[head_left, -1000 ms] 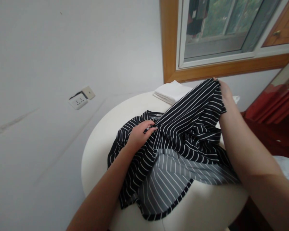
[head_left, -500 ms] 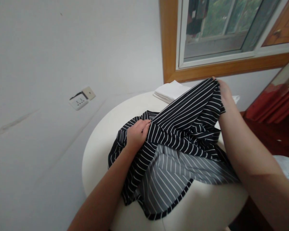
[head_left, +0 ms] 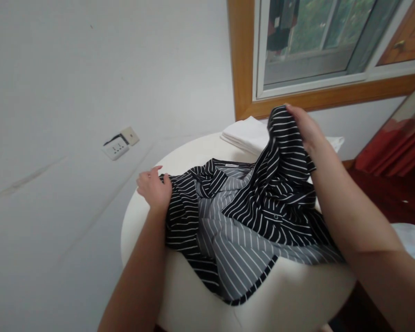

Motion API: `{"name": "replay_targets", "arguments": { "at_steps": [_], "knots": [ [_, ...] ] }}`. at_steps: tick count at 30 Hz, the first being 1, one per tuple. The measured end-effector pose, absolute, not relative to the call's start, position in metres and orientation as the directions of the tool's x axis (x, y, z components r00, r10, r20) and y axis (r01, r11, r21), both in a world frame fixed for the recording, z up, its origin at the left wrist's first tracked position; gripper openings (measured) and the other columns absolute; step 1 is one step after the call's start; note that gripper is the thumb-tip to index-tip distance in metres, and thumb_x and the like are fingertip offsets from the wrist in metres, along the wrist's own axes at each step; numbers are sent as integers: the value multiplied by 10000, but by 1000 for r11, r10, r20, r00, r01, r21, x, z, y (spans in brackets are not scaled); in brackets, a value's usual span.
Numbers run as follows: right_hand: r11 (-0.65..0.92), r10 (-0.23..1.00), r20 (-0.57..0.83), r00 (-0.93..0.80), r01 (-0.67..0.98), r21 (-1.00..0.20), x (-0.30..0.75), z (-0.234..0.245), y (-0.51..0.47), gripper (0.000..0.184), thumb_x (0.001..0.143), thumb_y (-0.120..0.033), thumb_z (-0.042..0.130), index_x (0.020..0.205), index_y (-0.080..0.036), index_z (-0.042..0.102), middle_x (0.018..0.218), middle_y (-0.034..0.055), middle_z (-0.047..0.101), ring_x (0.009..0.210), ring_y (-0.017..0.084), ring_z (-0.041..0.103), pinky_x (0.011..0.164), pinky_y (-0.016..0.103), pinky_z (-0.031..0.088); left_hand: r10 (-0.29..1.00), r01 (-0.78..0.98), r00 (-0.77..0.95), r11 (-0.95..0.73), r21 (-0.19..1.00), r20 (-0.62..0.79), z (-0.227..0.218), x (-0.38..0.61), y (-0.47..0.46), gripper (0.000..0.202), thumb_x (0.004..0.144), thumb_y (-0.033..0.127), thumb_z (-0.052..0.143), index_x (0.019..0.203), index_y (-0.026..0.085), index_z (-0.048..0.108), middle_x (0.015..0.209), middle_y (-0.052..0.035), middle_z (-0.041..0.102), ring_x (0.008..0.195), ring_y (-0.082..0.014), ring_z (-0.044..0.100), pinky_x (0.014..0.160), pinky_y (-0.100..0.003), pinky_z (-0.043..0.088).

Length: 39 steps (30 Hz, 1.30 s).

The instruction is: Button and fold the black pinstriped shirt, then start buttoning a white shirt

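Observation:
A black shirt with white stripes (head_left: 183, 216) lies spread on a round white table (head_left: 297, 290). Its front hangs apart, so the grey inner side and a collar with a label show. My left hand (head_left: 155, 188) rests at the shirt's left shoulder, fingers apart, the thumb touching the cloth. On the other side, my right hand (head_left: 307, 127) pinches the right part of the shirt and holds it up above the table in a bunched fold. A small button shows on the front placket below that fold.
Folded white cloth (head_left: 247, 133) lies at the table's back edge, behind the shirt. A white wall with a socket (head_left: 115, 147) stands to the left, and a wood-framed window (head_left: 244, 60) is behind. Red fabric (head_left: 394, 143) hangs at the right.
My left hand has let go of the front edge and moved left to the shoulder. The shirt now lies more open, showing the inside. My right hand has shifted slightly left with its fold.

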State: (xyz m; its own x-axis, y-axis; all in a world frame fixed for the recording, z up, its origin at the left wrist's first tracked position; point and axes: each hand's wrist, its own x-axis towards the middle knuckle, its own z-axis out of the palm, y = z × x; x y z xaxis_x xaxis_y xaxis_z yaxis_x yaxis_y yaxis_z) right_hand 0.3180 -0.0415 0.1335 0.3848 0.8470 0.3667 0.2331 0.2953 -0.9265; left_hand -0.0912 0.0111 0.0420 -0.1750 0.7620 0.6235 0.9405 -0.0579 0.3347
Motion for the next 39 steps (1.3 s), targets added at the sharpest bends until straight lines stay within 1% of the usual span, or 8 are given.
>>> {"name": "replay_targets", "arguments": {
  "at_steps": [3, 5, 9, 14, 26, 29, 35, 39],
  "knots": [
    [227, 974, 198, -112, 435, -871, 289, 130, -53, 477, 819, -565, 587, 1119, -200, 645, 1158, 92, 679, 1086, 249, 614, 920, 360, 490, 903, 958, -160, 44, 284, 399, 32, -89, 12, 612, 891, 571, 401, 1349, 176, 496, 1424, -236, 387, 1278, -439, 383, 951, -657, 364],
    [174, 959, -46, -280, 707, -686, 280, 121, -54, 627, 651, -556, 759, 1191, -261, 641, 1235, 62, 650, 1167, 314, 572, 985, 426, 464, 972, 963, -99, 40, 268, 213, 26, -78, 9, 767, 861, 699, 315, 1431, 194, 405, 1519, -229, 279, 1339, -464, 318, 975, -681, 334],
    [95, 909, -363, -206, 949, -299, 269, 92, -44, 927, 479, -450, 864, 1334, -263, 557, 1348, 92, 569, 1217, 388, 527, 993, 494, 455, 980, 959, 173, -191, 207, 102, 22, -53, -3, 974, 755, 819, 370, 1522, 242, 202, 1580, -191, 165, 1406, -430, 241, 1041, -611, 317],
    [98, 941, -307, -145, 982, -162, 249, 71, -36, 1027, 431, -445, 874, 1377, -276, 511, 1359, 135, 536, 1175, 413, 549, 919, 493, 489, 939, 932, 335, -342, 124, 75, 18, -36, -15, 1026, 698, 852, 420, 1516, 267, 216, 1584, -173, 170, 1388, -426, 279, 1049, -595, 308],
    [352, 824, -198, -531, 754, -555, 227, 59, -35, 387, 677, -246, 629, 1061, -258, 677, 1017, 7, 717, 976, 253, 642, 905, 354, 472, 911, 920, 352, -378, 98, 215, 17, -27, -22, 812, 785, 679, 523, 1428, 198, 400, 1500, -182, 354, 1282, -415, 400, 991, -597, 379],
    [387, 815, -96, -571, 660, -644, 218, 56, -35, 331, 685, -235, 616, 1010, -252, 680, 1029, -7, 710, 1001, 235, 628, 932, 332, 454, 887, 870, 372, -436, 229, 273, 15, -27, -15, 760, 795, 535, 595, 1435, 184, 380, 1456, -175, 413, 1291, -381, 418, 1043, -552, 367],
    [355, 892, 112, -438, 525, -774, 197, 44, -32, 316, 692, -193, 592, 1006, -183, 625, 975, 33, 684, 924, 208, 615, 884, 337, 464, 884, 496, 353, -454, 740, 306, 22, -16, -12, 698, 915, 479, 465, 1495, 185, 210, 1482, -174, 386, 1362, -254, 398, 1136, -449, 307],
    [427, 881, 263, -392, 422, -800, 189, 48, -35, 371, 666, -104, 532, 1023, -173, 601, 995, 24, 658, 924, 182, 602, 890, 344, 458, 768, 287, 565, -525, 801, 300, 31, 0, -34, 940, 798, 458, 662, 1521, 207, 116, 1542, -141, 304, 1403, -257, 335, 1169, -430, 264]
  ]
}}
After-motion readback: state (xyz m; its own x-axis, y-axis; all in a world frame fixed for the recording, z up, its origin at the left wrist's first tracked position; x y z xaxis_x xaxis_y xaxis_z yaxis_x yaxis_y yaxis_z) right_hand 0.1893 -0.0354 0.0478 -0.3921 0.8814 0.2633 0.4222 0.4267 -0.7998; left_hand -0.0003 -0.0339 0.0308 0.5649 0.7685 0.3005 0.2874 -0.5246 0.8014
